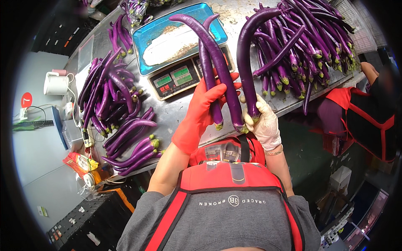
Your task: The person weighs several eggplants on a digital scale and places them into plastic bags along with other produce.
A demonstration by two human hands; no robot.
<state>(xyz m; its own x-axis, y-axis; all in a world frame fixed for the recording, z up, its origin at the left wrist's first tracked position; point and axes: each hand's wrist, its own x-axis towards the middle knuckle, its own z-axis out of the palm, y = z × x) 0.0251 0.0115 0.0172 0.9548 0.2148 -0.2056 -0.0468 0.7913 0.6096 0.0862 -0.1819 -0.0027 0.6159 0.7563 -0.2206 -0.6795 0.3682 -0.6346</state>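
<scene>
My left hand [205, 103], in a red rubber glove, is closed around two long purple eggplants that cross each other. The front eggplant [221, 59] curves left at its tip; the other eggplant [205, 67] lies partly behind it. My right hand [265, 125], in a thin whitish glove, grips a third, hooked eggplant [246, 62] near its green stem end. Behind my left hand stands a digital scale [176, 80] with lit displays. On it rests a blue tray [141, 59] with a worn, whitish middle and no eggplants lying in it.
A large eggplant pile [301, 40] covers the right of the metal table [169, 120]. Smaller eggplant heaps [106, 91] lie left, with bagged eggplants [135, 11] behind. A white jug [56, 83] and a red-yellow packet [81, 164] line the left side. Another person [361, 116] is at right.
</scene>
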